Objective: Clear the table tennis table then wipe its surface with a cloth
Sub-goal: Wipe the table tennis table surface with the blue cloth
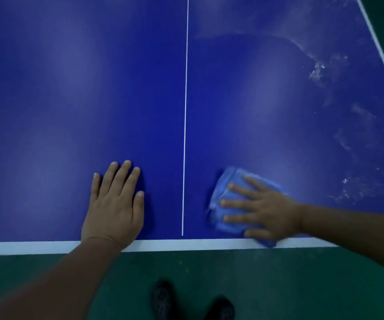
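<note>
I see the cloth (230, 199), a folded blue one, lying on the blue table (70, 88) close to its near edge, just to the right of the white centre line (184, 112). One corner of it reaches onto the white end line (175, 244) at the edge. My right hand (265, 209) lies flat on top of the cloth, fingers straight and spread, pointing left toward the centre line; it presses the cloth down rather than gripping it. My left hand (114, 204) rests palm down on the bare table just left of the centre line, fingers straight and together, holding nothing, its wrist crossing the end line. Off to the right, between the cloth and the white side line (381, 47), I make out pale dusty smears (320, 70) across the table. Below the table edge is green floor (279, 285), with two dark shoes (163, 301) at the bottom of the view.
</note>
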Demonstrator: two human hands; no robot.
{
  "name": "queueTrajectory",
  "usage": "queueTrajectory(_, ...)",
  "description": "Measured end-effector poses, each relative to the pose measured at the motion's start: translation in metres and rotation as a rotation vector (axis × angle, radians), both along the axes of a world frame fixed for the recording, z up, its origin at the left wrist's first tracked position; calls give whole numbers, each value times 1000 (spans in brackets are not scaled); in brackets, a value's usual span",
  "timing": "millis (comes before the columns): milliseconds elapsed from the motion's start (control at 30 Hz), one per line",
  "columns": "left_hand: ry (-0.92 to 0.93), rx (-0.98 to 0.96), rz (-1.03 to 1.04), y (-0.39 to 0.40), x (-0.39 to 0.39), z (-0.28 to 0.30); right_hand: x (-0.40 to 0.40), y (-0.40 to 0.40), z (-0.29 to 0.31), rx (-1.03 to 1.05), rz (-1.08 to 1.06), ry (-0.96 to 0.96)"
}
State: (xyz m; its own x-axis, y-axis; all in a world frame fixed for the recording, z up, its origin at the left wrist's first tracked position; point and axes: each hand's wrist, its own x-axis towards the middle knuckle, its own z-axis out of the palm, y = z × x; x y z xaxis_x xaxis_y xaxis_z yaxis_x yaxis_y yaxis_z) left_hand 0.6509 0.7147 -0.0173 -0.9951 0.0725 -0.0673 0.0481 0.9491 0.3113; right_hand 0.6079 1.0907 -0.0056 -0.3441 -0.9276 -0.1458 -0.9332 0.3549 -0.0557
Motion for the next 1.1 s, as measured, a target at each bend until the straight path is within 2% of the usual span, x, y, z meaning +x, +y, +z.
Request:
queueTrajectory(33,2,2,0,0,0,0,-13,16,2,37,-130,40)
queueTrajectory(100,3,2,0,1,-1,0,-42,31,2,44,-597,69)
queueTrajectory(167,0,-5,-5,1,-1,1,-64,11,-2,-6,-1163,60)
queueTrajectory(200,-2,-7,-6,1,0,1,-71,-10,-3,-19,-1365,55)
queueTrajectory(233,-1,-7,-5,1,1,1,-73,-34,-3,-24,-1470,57)
queueTrajectory(267,5,-2,-2,0,0,0,-71,-60,-5,-33,-1472,61)
queueTrajectory(300,16,6,3,0,-1,-1,-62,-88,-9,-45,-1387,65)
queueTrajectory(433,75,22,18,0,-2,-7,46,-156,-19,-151,-726,9)
queueTrajectory(500,71,17,14,1,-3,-6,80,-123,-17,-147,-529,-29)
queueTrajectory(567,51,16,11,2,-3,-4,76,-66,-11,-76,-406,23)
queueTrajectory(633,41,15,17,2,-2,-2,50,-20,-7,6,-504,63)
queueTrajectory(733,37,7,12,2,-2,-1,-2,-1,-5,41,-1020,6)
queueTrajectory(800,39,3,11,1,-2,0,-28,-29,-8,-3,-1385,6)
queueTrajectory(833,43,5,12,2,-2,-1,-35,-51,-10,-20,-1490,8)
queueTrajectory(867,46,6,15,2,-1,-1,-36,-76,-12,-36,-1514,6)
queueTrajectory(900,48,5,14,1,-1,-2,-27,-101,-15,-62,-1437,21)
queueTrajectory(1000,57,-12,-4,-1,-4,-8,43,-140,-20,-84,-904,-7)
queueTrajectory(1033,60,-26,-3,-3,-5,-10,59,-129,-21,-80,-822,-7)
queueTrajectory(1100,68,-39,-1,-5,-5,-16,68,-79,-20,-67,-919,24)
